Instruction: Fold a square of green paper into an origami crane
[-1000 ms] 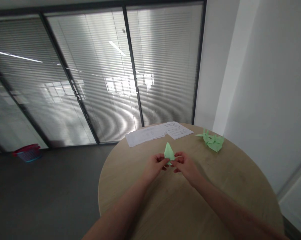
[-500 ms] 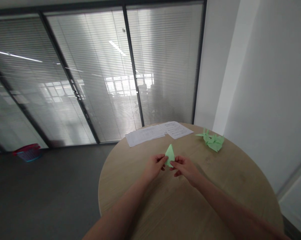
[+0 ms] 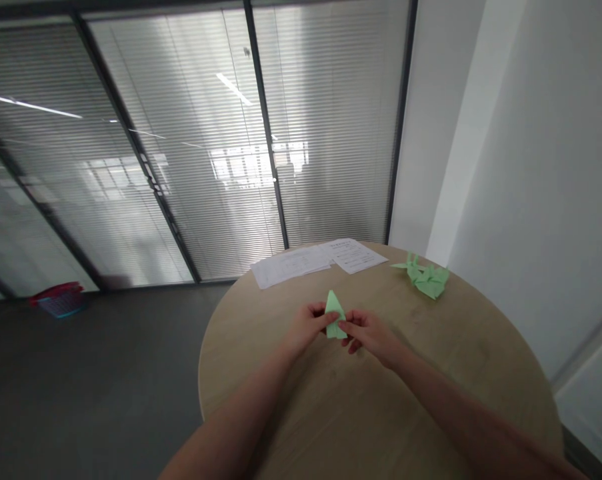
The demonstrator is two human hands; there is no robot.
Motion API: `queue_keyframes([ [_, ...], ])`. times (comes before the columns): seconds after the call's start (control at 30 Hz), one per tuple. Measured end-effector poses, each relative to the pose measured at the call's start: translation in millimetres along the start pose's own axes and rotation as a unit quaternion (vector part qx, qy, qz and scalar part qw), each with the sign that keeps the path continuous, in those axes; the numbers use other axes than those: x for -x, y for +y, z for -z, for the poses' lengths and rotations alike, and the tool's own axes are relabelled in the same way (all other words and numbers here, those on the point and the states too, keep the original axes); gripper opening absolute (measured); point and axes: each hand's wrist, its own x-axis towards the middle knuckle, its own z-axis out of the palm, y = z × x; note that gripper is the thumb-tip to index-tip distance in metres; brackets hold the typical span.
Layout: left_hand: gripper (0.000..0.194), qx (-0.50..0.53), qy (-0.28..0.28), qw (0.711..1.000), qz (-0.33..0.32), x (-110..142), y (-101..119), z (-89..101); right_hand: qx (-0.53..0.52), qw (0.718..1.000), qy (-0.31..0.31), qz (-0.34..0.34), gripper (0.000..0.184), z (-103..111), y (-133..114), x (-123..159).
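Note:
Between my two hands, a small piece of folded green paper is held above the table, its narrow point facing away from me. My left hand pinches it from the left, with the thumb lying across its front. On the right side, my right hand grips the lower edge between thumb and fingers. Fingertips behind the paper are partly hidden. Farther right on the table lie folded green paper pieces, out of reach of both hands' fingers.
The round wooden table carries white sheets and a printed page at its far edge. A red and blue basket stands on the floor at left. Glass panels with blinds and a white wall border the table.
The green paper has shifted slightly left and turned a little, and its lower part now looks wider. My left thumb has moved further across its front. Both hands keep their hold.

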Motion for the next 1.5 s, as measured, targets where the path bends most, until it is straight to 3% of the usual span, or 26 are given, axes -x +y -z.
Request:
queue_keyframes([
  [0.37, 0.040, 0.014, -0.013, 0.999, 0.034, 2, -1, -3.1, 0.054, 0.997, -0.039, -0.026, 0.046, -2, 4, 2],
  [0.53, 0.039, 0.005, 0.026, 1.000, 0.014, 1, 1, -5.5, 0.065, 0.996, -0.044, -0.039, 0.042, -5, 4, 4],
  [0.73, 0.038, 0.052, 0.116, 0.992, 0.012, 1, 9, -4.5, 0.072, 0.995, -0.060, -0.038, 0.040, -5, -5, 6],
  [0.97, 0.039, 0.052, 0.119, 0.991, -0.021, 1, 6, -5.1, 0.084, 0.995, -0.049, -0.031, 0.039, -4, -5, 5],
  [1.1, 0.055, 0.073, 0.118, 0.990, -0.006, 2, 7, -3.2, 0.082, 0.996, -0.003, -0.023, 0.038, -3, -5, 3],
  [1.23, 0.077, 0.028, 0.095, 0.994, -0.041, 4, 11, -2.7, 0.029, 0.996, 0.081, -0.019, 0.036, 4, -8, 0],
  [1.4, 0.062, -0.064, 0.037, 0.994, -0.078, 5, 5, -11.3, -0.027, 0.993, 0.114, -0.010, 0.035, 8, -8, -3],
  [1.5, 0.051, -0.065, 0.049, 0.993, -0.081, 4, 0, -15.0, -0.023, 0.995, 0.099, 0.005, 0.036, 7, -8, -2],
])
